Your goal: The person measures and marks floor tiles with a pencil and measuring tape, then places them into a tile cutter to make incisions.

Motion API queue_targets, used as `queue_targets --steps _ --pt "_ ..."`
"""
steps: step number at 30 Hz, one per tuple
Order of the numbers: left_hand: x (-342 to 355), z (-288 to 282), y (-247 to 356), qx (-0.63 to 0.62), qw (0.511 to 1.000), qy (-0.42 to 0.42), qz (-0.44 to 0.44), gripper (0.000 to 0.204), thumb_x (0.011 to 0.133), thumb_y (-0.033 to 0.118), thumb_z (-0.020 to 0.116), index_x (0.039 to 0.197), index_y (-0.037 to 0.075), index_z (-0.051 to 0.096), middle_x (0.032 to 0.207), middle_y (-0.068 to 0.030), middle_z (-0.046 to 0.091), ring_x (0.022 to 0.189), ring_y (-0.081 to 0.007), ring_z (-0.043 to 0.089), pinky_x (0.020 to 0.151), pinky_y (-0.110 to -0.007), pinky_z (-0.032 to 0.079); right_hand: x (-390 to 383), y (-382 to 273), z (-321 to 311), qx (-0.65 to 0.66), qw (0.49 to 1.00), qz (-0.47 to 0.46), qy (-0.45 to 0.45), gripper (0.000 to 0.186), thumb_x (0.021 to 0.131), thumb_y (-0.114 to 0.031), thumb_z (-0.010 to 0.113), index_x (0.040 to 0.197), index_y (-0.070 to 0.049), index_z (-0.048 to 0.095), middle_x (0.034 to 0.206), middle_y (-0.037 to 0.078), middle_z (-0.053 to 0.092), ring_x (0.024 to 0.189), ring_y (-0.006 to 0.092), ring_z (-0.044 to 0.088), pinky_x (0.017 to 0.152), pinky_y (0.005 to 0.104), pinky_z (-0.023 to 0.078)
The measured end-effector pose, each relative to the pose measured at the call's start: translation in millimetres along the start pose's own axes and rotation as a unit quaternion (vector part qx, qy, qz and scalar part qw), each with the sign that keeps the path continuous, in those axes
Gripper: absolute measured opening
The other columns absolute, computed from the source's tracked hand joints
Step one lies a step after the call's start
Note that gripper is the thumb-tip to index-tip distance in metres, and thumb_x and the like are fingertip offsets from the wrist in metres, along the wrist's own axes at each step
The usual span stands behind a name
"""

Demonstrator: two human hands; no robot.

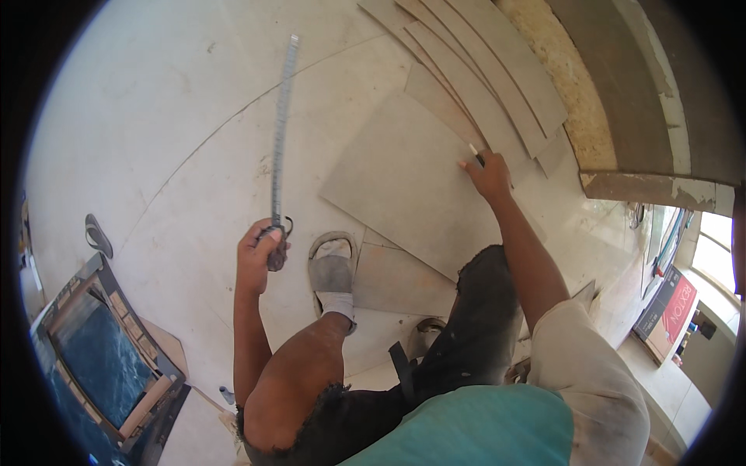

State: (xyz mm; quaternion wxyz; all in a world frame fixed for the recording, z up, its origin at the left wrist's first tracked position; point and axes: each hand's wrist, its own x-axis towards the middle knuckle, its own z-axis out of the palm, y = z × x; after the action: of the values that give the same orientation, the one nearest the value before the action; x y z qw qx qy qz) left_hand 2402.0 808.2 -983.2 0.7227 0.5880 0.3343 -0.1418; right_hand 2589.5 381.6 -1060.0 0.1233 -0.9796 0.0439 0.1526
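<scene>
Grey tile being marked on a pale floor.
The right hand (489, 175) is pinching a pencil (475, 154) against the large tile (404, 182); the left hand (259, 247) is gripping a tape measure (280, 124), its blade extending over the floor (155, 116), beside cut tile strips (482, 78).

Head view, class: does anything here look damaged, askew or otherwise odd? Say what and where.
The ledge at upper right is chipped, its coating flaking along the edge. The cut tile strips lie fanned unevenly, overlapping the large tile beside the right hand. The left hand holds a tape measure.
</scene>
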Motion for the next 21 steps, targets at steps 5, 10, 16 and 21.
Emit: queue_targets --steps 5,10,16,21 --pt "2.0 31.3 -26.3 0.119 0.988 -0.073 -0.063 0.025 0.084 0.019 0.068 0.101 0.000 0.062 0.076 -0.0019 0.060 0.063 -0.0089 0.053 0.058 -0.025 0.043 -25.9 -1.1 -4.4 -0.001 0.998 0.061 -0.001 0.058 0.072 -0.041 0.078 0.110 -0.001 0.062 0.106 0.021 0.059 0.096 0.0341 0.060 0.082 0.0446 0.049" --pt "16.1 52.3 -52.7 0.178 0.979 -0.097 -0.031 0.025 0.083 0.022 0.069 0.095 0.001 0.063 0.067 0.0008 0.055 0.060 -0.0086 0.050 0.055 -0.026 0.041 -35.5 -5.1 1.6 -0.055 0.996 0.039 -0.056 0.067 0.069 -0.043 0.079 0.118 -0.002 0.058 0.113 0.021 0.056 0.101 0.0348 0.059 0.084 0.0443 0.049" --pt "33.2 57.6 -50.7 0.220 0.971 -0.082 -0.033 0.026 0.081 0.026 0.070 0.092 0.002 0.064 0.065 -0.0004 0.055 0.058 -0.0088 0.050 0.054 -0.026 0.041 -34.7 -2.2 2.6 -0.070 0.994 0.024 -0.077 0.070 0.069 -0.043 0.080 0.118 0.000 0.054 0.114 0.021 0.055 0.104 0.0351 0.059 0.083 0.0446 0.049" --pt "47.4 50.6 -60.3 0.203 0.974 -0.084 -0.051 0.029 0.080 0.028 0.071 0.093 0.002 0.065 0.067 -0.0011 0.057 0.060 -0.0096 0.052 0.055 -0.026 0.042 -27.9 -8.6 2.3 -0.095 0.989 0.029 -0.108 0.065 0.069 -0.043 0.080 0.111 0.001 0.057 0.110 0.023 0.056 0.100 0.0361 0.060 0.080 0.0450 0.050"
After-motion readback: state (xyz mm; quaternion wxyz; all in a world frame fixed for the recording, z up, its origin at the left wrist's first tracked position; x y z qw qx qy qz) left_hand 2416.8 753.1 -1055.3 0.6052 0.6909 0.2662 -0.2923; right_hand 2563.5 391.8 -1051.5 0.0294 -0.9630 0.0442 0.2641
